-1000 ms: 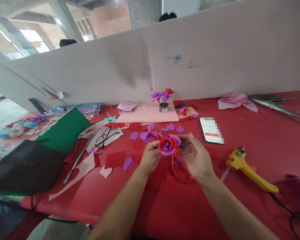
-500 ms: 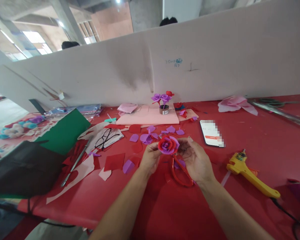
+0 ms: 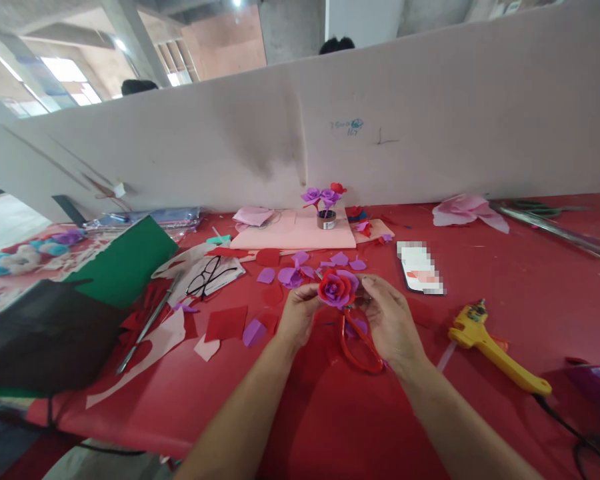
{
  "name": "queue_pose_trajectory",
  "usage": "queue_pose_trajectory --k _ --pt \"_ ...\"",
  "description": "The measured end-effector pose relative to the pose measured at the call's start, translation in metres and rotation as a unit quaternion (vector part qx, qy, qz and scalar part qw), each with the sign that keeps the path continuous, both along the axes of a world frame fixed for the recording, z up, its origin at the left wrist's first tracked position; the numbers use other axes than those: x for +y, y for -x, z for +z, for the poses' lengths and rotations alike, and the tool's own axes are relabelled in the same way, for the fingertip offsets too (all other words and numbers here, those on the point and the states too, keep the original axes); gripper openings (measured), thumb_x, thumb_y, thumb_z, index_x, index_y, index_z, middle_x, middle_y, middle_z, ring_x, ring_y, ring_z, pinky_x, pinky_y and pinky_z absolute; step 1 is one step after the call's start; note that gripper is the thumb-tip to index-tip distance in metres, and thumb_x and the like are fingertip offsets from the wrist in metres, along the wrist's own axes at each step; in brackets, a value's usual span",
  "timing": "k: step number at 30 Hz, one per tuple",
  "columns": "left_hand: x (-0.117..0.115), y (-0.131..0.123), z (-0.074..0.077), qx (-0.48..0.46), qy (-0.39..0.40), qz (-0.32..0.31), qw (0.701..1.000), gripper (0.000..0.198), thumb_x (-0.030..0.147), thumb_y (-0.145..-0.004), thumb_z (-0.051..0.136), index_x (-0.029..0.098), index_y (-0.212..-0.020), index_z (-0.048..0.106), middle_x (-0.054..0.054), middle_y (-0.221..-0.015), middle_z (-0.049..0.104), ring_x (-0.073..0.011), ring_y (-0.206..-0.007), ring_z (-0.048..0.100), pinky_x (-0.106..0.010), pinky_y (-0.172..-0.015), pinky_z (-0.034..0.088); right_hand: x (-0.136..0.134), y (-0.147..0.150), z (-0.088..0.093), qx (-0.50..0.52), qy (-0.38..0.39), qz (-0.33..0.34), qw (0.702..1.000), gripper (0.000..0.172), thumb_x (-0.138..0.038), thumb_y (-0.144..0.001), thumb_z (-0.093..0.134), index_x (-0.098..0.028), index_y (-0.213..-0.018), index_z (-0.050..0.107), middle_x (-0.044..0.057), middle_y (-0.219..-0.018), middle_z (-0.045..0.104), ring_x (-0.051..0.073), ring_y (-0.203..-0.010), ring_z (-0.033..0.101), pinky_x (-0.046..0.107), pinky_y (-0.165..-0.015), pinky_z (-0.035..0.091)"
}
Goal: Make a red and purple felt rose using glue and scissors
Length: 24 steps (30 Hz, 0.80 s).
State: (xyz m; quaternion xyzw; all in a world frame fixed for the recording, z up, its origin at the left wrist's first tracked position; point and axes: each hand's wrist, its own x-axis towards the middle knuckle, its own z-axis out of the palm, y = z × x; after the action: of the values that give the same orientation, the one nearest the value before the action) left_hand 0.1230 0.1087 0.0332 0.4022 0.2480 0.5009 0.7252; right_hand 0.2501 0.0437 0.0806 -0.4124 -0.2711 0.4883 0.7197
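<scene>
A red and purple handmade rose [image 3: 338, 289] is held over the table between both hands, its bloom facing me. My left hand [image 3: 301, 312] pinches its left side between thumb and fingers. On the other side, my right hand [image 3: 387, 319] has curled fingers at the petals' right edge; its fingertips are partly hidden behind the flower. Below the rose lie scissors with red handles [image 3: 361, 353], their blades mostly covered by the bloom and hands. Loose purple petals [image 3: 293, 274] are scattered just beyond my left hand, and a red square piece [image 3: 226, 323] lies to its left.
A yellow glue gun [image 3: 497, 350] and a phone [image 3: 420, 268] lie to the right. Behind, a small pot [image 3: 326, 220] of flowers stands on pink sheets [image 3: 270, 238]. Glasses [image 3: 210, 277], a metal rod [image 3: 147, 327] and a dark bag [image 3: 50, 333] are at left. A pale partition [image 3: 430, 113] closes the back.
The rose has turned slightly in my hands, and the right fingers have shifted a little at its edge. The whole view has swung slightly to the right.
</scene>
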Motion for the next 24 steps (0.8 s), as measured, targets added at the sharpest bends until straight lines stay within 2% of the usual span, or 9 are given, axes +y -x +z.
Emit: queue_pose_trajectory --k 8,12,19,24 --pt "-0.001 0.000 0.001 0.016 0.007 0.003 1.000 0.023 0.023 -0.056 0.087 0.017 -0.076 0.079 -0.004 -0.073 0.075 -0.0161 -0.075 0.065 -0.030 -0.080 0.049 0.002 -0.001 -0.003 -0.018 0.020 -0.002 1.000 0.014 -0.036 -0.072 0.079 -0.024 -0.078 0.074 -0.002 -0.072 0.068 0.012 -0.067 0.058 0.024 -0.062 0.046" --pt "-0.002 -0.002 0.004 -0.008 0.026 0.011 1.000 0.024 0.021 -0.055 0.087 0.017 -0.077 0.078 -0.003 -0.076 0.075 -0.0131 -0.075 0.065 -0.026 -0.080 0.049 0.004 -0.001 -0.004 -0.027 0.028 -0.007 0.999 0.016 -0.035 -0.069 0.081 -0.022 -0.076 0.074 -0.002 -0.071 0.068 0.010 -0.063 0.056 0.022 -0.058 0.045" --pt "-0.009 -0.003 0.015 -0.062 0.114 0.002 0.992 0.024 0.026 -0.061 0.086 0.016 -0.072 0.068 0.003 -0.065 0.062 -0.0052 -0.056 0.052 -0.017 -0.056 0.042 0.004 0.001 -0.004 -0.019 0.062 -0.009 0.998 0.019 -0.034 -0.064 0.083 -0.021 -0.074 0.073 -0.001 -0.071 0.070 0.010 -0.062 0.059 0.022 -0.061 0.048" --pt "-0.014 -0.002 0.023 -0.086 0.150 0.000 0.985 0.031 0.026 -0.063 0.086 0.015 -0.084 0.066 0.006 -0.066 0.058 0.0007 -0.042 0.033 -0.014 -0.045 0.032 0.005 0.003 -0.003 0.019 0.094 -0.020 0.995 0.024 -0.033 -0.057 0.087 -0.020 -0.071 0.072 -0.001 -0.068 0.070 0.010 -0.060 0.061 0.021 -0.057 0.048"
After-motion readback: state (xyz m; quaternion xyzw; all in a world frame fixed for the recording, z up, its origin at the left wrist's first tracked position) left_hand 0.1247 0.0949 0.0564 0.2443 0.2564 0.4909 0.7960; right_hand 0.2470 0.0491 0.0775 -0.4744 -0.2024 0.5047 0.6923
